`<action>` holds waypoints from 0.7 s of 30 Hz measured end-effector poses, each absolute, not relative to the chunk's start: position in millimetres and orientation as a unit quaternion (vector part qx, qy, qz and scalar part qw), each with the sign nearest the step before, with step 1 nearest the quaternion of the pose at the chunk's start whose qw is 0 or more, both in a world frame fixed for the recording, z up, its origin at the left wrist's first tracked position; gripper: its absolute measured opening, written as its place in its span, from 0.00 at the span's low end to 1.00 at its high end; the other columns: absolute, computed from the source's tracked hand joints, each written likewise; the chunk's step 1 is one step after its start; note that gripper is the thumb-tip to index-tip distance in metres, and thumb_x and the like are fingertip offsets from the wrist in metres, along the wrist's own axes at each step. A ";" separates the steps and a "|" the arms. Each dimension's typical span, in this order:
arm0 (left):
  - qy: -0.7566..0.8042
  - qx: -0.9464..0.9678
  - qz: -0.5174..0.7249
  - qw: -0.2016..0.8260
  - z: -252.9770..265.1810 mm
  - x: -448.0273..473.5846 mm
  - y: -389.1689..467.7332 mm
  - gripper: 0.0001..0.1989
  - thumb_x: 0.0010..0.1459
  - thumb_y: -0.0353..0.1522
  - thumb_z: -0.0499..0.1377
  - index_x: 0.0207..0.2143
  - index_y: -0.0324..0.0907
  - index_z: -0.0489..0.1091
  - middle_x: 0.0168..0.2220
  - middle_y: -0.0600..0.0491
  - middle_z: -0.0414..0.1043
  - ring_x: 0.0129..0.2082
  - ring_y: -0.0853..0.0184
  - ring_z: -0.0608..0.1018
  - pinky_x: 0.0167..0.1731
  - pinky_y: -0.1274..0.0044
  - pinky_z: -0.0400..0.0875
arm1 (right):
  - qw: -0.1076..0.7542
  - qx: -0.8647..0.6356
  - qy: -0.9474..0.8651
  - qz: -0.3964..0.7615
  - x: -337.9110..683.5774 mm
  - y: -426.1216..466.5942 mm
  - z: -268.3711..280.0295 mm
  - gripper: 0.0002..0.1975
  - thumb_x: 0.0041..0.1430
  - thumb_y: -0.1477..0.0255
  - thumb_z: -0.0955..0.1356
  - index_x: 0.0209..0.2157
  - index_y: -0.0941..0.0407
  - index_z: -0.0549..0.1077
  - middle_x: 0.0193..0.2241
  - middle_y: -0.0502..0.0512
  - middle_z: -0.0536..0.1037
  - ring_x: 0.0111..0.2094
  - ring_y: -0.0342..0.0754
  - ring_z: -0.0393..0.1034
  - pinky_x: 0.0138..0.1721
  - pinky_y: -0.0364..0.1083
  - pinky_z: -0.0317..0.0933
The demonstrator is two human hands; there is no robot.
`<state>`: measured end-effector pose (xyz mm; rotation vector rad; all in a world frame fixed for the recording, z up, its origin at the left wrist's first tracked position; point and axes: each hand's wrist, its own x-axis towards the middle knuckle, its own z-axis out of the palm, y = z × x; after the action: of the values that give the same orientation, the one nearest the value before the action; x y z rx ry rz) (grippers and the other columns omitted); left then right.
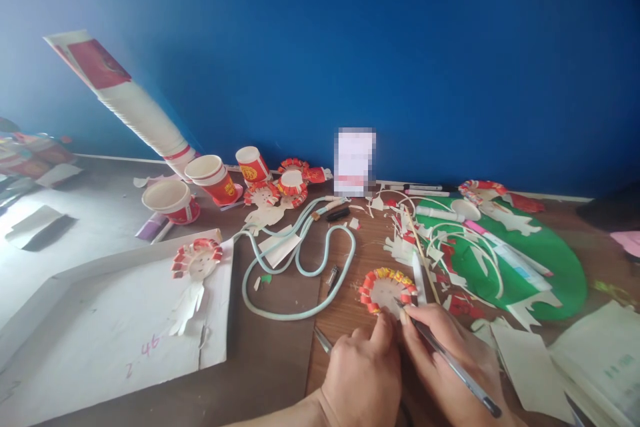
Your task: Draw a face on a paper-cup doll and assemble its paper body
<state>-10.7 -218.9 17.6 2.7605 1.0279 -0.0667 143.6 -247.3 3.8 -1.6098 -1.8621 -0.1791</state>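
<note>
My right hand [453, 347] is closed around a pen [457, 368], whose tip meets the pale round middle of a paper cutout [386, 289]. Red and yellow curled strips ring this cutout, which looks made from a paper cup. With its fingers curled, my left hand [367, 363] grips the cutout's lower edge; the lower part is hidden by both hands. A similar cutout [200, 260] with a white paper body lies on the white box lid at left. Beside my left hand, a pointed metal blade [323, 339] shows on the table.
Paper cups [173, 200] and a leaning cup stack [135, 107] stand at the back left. A pale blue cable [300, 313] loops across the table. Paper scraps [400, 250] and markers [505, 253] lie around a green sheet [560, 267]. The white box lid [217, 320] lies left.
</note>
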 end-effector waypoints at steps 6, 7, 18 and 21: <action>0.357 0.927 -0.028 0.114 20.0 -10.7 -218.2 0.17 0.61 0.27 0.52 0.52 0.40 0.71 0.56 0.45 0.69 0.30 0.64 0.80 0.26 0.74 0.78 | 0.323 -0.620 -0.712 -0.066 143.6 -247.0 0.3 0.04 0.64 0.71 0.64 0.37 0.56 0.69 0.29 0.51 0.78 0.28 0.43 0.75 0.29 0.40 0.64; 0.355 0.927 -0.028 0.115 19.9 -10.8 -218.0 0.17 0.61 0.27 0.51 0.51 0.40 0.71 0.56 0.44 0.69 0.30 0.64 0.80 0.26 0.74 0.78 | 0.321 -0.620 -0.713 -0.066 143.7 -247.1 0.2 0.05 0.64 0.71 0.64 0.37 0.56 0.70 0.29 0.51 0.78 0.29 0.43 0.75 0.30 0.40 0.64; 0.342 0.925 -0.058 0.154 29.0 -11.1 -214.8 0.20 0.62 0.30 0.50 0.54 0.36 0.69 0.58 0.40 0.66 0.32 0.61 0.80 0.28 0.70 0.79 | 0.318 -0.617 -0.716 -0.071 143.7 -246.9 1.4 0.05 0.64 0.70 0.64 0.37 0.56 0.70 0.29 0.51 0.78 0.28 0.42 0.75 0.29 0.39 0.63; 0.341 0.926 -0.076 0.146 31.6 -10.4 -214.6 0.21 0.61 0.30 0.50 0.55 0.36 0.68 0.59 0.41 0.65 0.33 0.61 0.80 0.28 0.71 0.79 | 0.319 -0.613 -0.719 -0.077 143.4 -246.6 2.0 0.05 0.64 0.71 0.64 0.37 0.56 0.70 0.29 0.51 0.78 0.29 0.42 0.75 0.30 0.39 0.63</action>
<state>-10.4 -214.6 31.6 2.6645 0.9810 -0.2200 143.4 -246.6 2.0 -1.6110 -1.8896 -0.2021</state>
